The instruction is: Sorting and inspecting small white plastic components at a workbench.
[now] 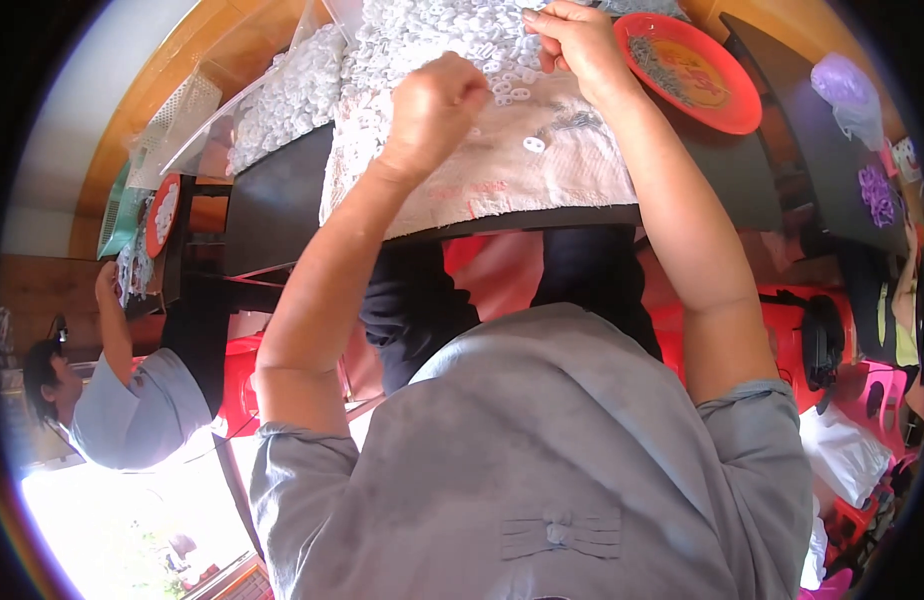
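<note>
A big heap of small white plastic pieces (412, 40) covers the far part of a pale, stained cloth (542, 185) on the table before me. Over the heap's near edge, my left hand (434, 108) is closed, its fingers curled under and mostly hidden. Farther right, my right hand (574, 45) pinches thumb against forefinger; whatever is between them is too small to make out. Several oval pieces with holes lie loose between my hands, and a single white piece (534, 145) rests nearer on the cloth. Thin dark metal bits (580, 121) lie by my right forearm.
A red plate (737, 105) at right holds small metal pins (654, 68). More white pieces (292, 95) fill a clear container at left. Another person (142, 405) sits at far left by a green basket (119, 215). Purple bags (844, 85) lie at far right.
</note>
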Tool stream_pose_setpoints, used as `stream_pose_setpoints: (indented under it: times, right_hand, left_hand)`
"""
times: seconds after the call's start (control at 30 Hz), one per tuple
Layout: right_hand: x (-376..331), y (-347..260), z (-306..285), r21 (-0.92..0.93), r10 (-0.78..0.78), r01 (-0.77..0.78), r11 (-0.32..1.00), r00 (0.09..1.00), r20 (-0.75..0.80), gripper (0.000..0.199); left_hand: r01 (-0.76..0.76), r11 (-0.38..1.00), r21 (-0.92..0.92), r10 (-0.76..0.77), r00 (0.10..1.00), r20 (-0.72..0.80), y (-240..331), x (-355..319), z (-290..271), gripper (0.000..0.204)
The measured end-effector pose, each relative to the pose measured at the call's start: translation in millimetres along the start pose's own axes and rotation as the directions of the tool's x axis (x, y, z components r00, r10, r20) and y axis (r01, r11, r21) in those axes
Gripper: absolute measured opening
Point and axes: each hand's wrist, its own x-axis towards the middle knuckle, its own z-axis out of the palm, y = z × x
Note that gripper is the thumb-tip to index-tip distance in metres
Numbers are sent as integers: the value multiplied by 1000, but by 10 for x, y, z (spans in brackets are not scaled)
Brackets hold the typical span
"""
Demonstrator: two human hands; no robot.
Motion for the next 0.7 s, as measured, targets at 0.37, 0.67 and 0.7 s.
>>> stream_pose_setpoints:
  times: [0.37,0.67,0.7]
  right_hand:
    - [-40,-106,17,-221,10,-8,975,1000,12,16]
    - [147,104,-8,-291,-106,112,950,994,34,17]
    - [168,118,-20,-306,-120,130,943,991,51,18]
  left_hand:
    - [-186,862,472,114,978,177,38,-22,303,10]
    - [-114,855,506,-88,929,359,195,-8,178,12]
    - [-120,851,511,-87,928,361,203,11,165,12]
